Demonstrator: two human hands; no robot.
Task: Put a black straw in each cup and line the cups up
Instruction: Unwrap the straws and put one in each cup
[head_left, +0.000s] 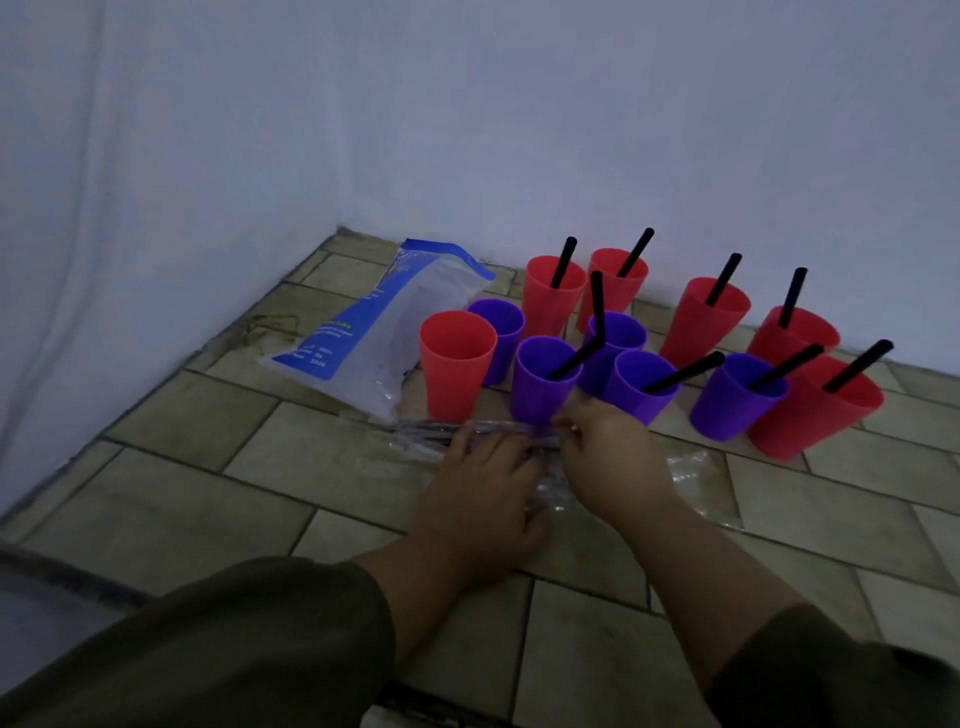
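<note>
The blue-and-clear plastic bag (363, 332), just left of the strawless red cup (457, 364), carries yellow-green lettering ending in "Cable"; the white lines below it are too blurred to read.

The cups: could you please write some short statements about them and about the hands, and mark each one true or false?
1. The leftmost red cup holds a black straw. False: no straw is in it.
2. The left hand and the right hand are both at the clear straw packet on the tiled floor. True.
3. A blue and white bag lies left of the cups. True.
4. Every purple cup has a straw. False: the purple cup behind the leftmost red cup shows none.
5. The cups stand on a wooden table. False: they stand on the tiled floor.
</note>
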